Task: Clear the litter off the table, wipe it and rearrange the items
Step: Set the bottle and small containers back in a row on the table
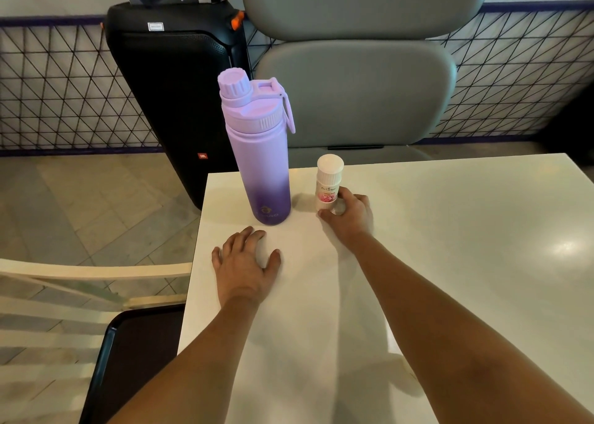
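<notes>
Where the right hand [348, 213] wraps the base of the small white bottle [328, 182], the bottle's foot is hidden and its label is too small to read. It stands upright just beside the purple flask [257, 153] near the far left corner of the white desk [450, 263]. Spread flat, the left hand [246, 264] rests on the desk, holding nothing. Beyond stand a grey chair [356, 95], a black speaker [167, 86] and wire fencing [64, 86].

On the counter [450, 263], a water bottle [257, 160] stands upright near the far left corner, with a small bottle [328, 179] just beside it on its right. A speaker [170, 95] stands on the floor beyond that corner; a chair [356, 92] faces the far edge.
</notes>
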Demonstrator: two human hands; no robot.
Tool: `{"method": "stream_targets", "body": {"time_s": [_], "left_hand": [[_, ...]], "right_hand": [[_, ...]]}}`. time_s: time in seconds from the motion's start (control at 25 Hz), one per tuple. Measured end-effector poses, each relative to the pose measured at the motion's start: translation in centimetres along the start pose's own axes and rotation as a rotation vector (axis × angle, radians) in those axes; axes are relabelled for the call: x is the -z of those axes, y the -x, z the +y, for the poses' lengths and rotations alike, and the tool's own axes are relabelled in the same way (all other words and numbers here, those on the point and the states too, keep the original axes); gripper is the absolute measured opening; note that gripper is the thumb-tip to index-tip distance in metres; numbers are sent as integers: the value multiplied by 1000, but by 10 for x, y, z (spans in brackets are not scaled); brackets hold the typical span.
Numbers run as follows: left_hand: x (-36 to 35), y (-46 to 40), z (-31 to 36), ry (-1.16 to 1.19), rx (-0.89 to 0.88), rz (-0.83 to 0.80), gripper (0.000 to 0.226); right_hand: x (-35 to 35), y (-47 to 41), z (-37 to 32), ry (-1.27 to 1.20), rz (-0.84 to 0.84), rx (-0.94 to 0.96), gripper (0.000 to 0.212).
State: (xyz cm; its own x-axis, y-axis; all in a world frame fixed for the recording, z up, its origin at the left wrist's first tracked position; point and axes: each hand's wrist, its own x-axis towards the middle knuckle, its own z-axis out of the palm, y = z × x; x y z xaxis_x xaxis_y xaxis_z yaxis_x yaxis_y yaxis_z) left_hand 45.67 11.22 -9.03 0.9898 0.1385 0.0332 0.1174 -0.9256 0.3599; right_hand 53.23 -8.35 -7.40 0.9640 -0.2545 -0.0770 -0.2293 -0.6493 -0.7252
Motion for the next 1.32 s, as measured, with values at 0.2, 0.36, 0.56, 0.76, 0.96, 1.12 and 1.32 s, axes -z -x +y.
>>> {"method": "stream_targets", "body": {"time_s": [0.2,0.36,0.56,0.76,0.96,1.12,1.32], "left_hand": [[0,-2,1,2,-8,-12,76],[-2,-5,-2,36,-4,-4,62],[12,-4,-9,528,143,15,41],[56,51,11,525,56,-264,35],[84,134,36,592,15,-384,25],[117,183,60,634,-24,-397,23],[150,231,76,682,-72,-410,21]], "right_hand": [[-1,-1,1,7,-2,3,58],[2,-7,0,41,-98,12,79],[48,16,-6,28,-314,-158,92],[120,105,-3,39,-284,-119,47],[166,198,2,37,-167,-93,36],[197,272,9,36,-111,-131,37],[213,338,11,73,-62,-126,40]]}}
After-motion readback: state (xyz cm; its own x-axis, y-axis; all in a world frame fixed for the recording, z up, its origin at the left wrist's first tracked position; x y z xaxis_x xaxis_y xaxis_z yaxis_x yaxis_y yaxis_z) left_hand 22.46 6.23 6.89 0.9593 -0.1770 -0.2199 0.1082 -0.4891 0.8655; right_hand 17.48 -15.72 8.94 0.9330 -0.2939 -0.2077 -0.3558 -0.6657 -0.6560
